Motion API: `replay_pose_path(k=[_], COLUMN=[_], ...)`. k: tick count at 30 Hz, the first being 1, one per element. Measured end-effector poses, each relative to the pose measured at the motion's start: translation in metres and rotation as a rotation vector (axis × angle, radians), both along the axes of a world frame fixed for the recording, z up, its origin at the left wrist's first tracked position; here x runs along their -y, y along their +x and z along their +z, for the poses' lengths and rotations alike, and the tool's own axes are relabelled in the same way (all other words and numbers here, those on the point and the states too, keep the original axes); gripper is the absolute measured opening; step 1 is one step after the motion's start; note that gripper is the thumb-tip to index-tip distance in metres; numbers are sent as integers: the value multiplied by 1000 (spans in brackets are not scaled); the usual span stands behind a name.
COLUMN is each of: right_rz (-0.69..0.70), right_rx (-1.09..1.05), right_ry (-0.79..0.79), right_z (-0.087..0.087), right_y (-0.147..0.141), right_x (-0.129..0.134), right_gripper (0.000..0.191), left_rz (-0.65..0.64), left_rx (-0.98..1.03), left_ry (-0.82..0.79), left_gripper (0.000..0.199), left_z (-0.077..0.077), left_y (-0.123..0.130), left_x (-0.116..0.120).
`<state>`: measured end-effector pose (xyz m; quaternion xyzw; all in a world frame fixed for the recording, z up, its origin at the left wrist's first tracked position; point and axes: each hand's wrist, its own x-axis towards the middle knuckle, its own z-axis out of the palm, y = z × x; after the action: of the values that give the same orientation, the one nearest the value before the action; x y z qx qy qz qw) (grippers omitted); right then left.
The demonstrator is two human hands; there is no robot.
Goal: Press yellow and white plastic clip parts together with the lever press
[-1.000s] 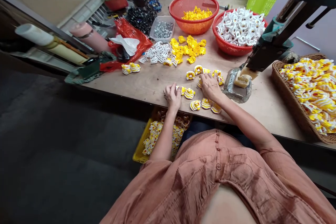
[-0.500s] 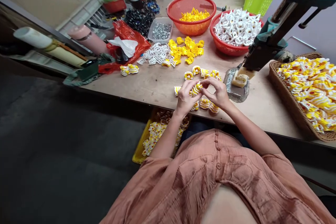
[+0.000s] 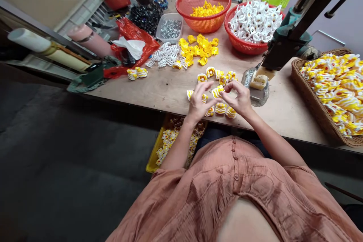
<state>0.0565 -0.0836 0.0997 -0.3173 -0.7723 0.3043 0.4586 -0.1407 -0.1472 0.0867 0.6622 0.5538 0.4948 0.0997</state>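
Between my hands is a yellow-and-white striped piece (image 3: 217, 91), pinched by the thumb and forefinger of my right hand (image 3: 237, 97). My left hand (image 3: 199, 104) is beside it with thumb and fingers apart, holding nothing. Several similar striped pieces (image 3: 220, 108) lie on the table around and below my hands. Loose yellow pieces (image 3: 202, 47) and white wavy pieces (image 3: 167, 55) lie in heaps farther back.
A press (image 3: 286, 45) stands right of my hands, beside a full wicker basket (image 3: 314, 109). Red baskets (image 3: 202, 24) and a box of metal fasteners (image 3: 171, 28) sit behind. A red bag (image 3: 138, 36) lies left; a yellow crate (image 3: 153, 155) is below the table edge.
My left hand has let go of the striped piece and opened, moving slightly left. My right hand has moved slightly right with the piece. The whole view has shifted a little.
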Motion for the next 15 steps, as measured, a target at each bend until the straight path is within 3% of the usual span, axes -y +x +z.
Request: replay_pose_path(k=[4,7,9,11,13,15], right_rz=[57,113,140,173,186,153], right_rx=[250,474,578,609,537,364], right_ry=[24,11,-8,-5,19,38], right_z=[-14,-19,-21,-24,-27,-29], right_y=[-13,-29,-35,-35,-30,-23], right_x=[-17,-21,-21,-21,-22,-23], right_gripper=[12,6,2,3,9,15], left_rz=[159,69,33,77,91,-15], left_rx=[41,-71,-96,-5,232,530], left_ry=[-146,-390,-495,-493,-430,-399], left_gripper=[45,56,53,41,39,49], left_z=[-16,-29,-34,-36,-33,-23], left_y=[-58,-84,-89,-89,-85,-77], left_x=[-45,-82,-98,-103,-96,-80])
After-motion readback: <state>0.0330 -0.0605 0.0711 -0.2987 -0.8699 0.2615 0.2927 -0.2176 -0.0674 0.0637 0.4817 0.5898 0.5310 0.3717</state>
